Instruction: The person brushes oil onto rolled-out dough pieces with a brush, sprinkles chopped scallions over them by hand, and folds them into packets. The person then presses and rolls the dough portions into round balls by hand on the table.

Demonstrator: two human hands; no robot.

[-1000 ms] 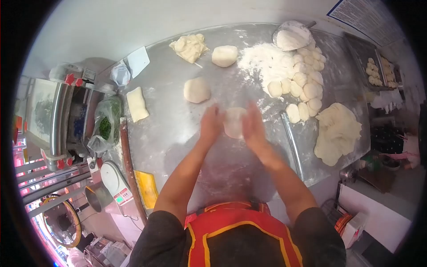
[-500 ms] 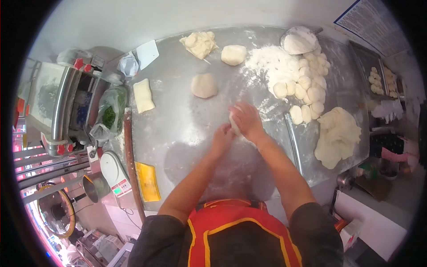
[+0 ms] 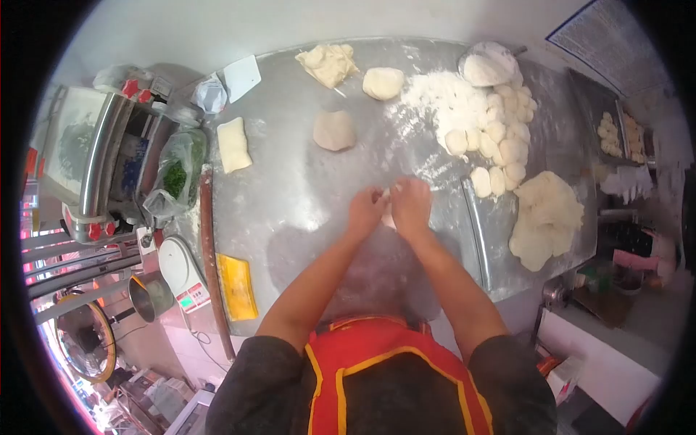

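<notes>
Close together over the middle of the metal worktop [image 3: 290, 188], my left hand [image 3: 367, 212] and my right hand [image 3: 412, 207] pinch a small piece of dough [image 3: 388, 216] between them. Most of that dough is hidden by my fingers, which are curled in. Just beyond them lies a round flattened dough disc [image 3: 334, 131]. Farther back are a smooth dough lump [image 3: 383, 84] and a rougher, folded dough lump [image 3: 326, 65]. A rectangular dough slab [image 3: 234, 145] rests on the left.
White flour [image 3: 442, 105] and several dough balls [image 3: 513, 151] cover the back right, beside a flour bowl [image 3: 487, 67]. A wide dough sheet [image 3: 547, 221] and a metal bar [image 3: 476, 232] lie right. On the left are a wooden rod [image 3: 208, 246], yellow scraper [image 3: 236, 288] and scale [image 3: 181, 268].
My right hand has turned and come down slightly beside the left, which has moved a little up. Both fists now close on the dough. The whole view has shifted slightly.
</notes>
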